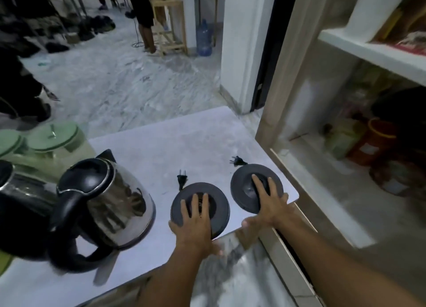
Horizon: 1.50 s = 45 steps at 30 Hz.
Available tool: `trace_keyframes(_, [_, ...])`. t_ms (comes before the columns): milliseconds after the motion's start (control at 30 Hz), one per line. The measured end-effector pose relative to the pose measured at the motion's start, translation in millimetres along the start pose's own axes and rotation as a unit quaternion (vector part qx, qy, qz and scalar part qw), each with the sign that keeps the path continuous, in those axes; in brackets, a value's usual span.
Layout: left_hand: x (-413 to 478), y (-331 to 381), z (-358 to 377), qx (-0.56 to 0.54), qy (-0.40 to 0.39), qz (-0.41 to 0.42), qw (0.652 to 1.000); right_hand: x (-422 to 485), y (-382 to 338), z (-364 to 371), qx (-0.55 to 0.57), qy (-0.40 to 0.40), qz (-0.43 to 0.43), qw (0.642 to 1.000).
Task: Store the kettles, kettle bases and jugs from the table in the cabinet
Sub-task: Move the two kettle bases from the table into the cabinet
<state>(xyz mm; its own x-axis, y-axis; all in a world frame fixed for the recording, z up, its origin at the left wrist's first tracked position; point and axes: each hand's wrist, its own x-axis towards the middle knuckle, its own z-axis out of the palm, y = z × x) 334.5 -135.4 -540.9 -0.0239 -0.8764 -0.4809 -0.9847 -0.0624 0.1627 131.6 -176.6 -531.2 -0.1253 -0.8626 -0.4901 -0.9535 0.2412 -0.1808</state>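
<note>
Two kettle bases are sitting at lower centre of the table (pixel 161 150): left hand (pixel 196 223) is pressing flat, fingers spread, on the left base (pixel 221 205), right hand (pixel 269 203) likewise on the right base (pixel 242 186). Neither is gripping. Two plugs are lying just above them. Two kettles at lower left: one steel kettle (pixel 110 203) is showing whole, the other is cut off. Two green-lidded jugs (pixel 53 136) are partly cropped. Cabinet (pixel 322 159) at right is standing open, contents blurred.

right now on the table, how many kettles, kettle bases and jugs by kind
kettles: 2, steel kettle and a second kettle partly cut off at left
kettle bases: 2, left base, right base
green-lidded jugs: 2
total: 6
</note>
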Motion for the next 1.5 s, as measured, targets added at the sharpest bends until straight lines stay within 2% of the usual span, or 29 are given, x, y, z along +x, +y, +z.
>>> trace_keyframes(167, [-12, 1, 20, -0.024, 0.112, -0.022, 0.993, -1, 7, 2, 0.058, 0.034, -0.022, 0.998])
trace_keyframes(333, [-22, -5, 30, -0.036, 0.152, 0.005, 0.988, -18, 12, 20, 0.097, 0.066, -0.025, 0.993])
trace_keyframes(500, [-19, -8, 27, -0.054, 0.151, -0.003, 0.987, -19, 11, 28, 0.106, 0.085, -0.02, 0.991])
trace_keyframes(733, [-10, -3, 30, -0.091, 0.139, -0.079, 0.983, -13, 12, 33, 0.082, 0.104, -0.023, 0.991])
trace_keyframes(867, [-7, 3, 32, -0.104, 0.12, -0.09, 0.983, -13, 12, 30, 0.083, 0.11, -0.011, 0.99])
trace_keyframes(1200, [-19, -5, 10, -0.056, 0.155, -0.027, 0.986, -28, -4, 27, 0.109, 0.124, 0.036, 0.986])
trace_keyframes(1400, [-35, -2, -43, -0.03, 0.196, 0.064, 0.978, -84, -12, -12, 0.115, 0.211, 0.063, 0.969])
trace_keyframes(1500, [-61, 8, -83, -0.031, 0.219, 0.142, 0.965, -143, -15, -41, 0.128, 0.266, 0.103, 0.95])
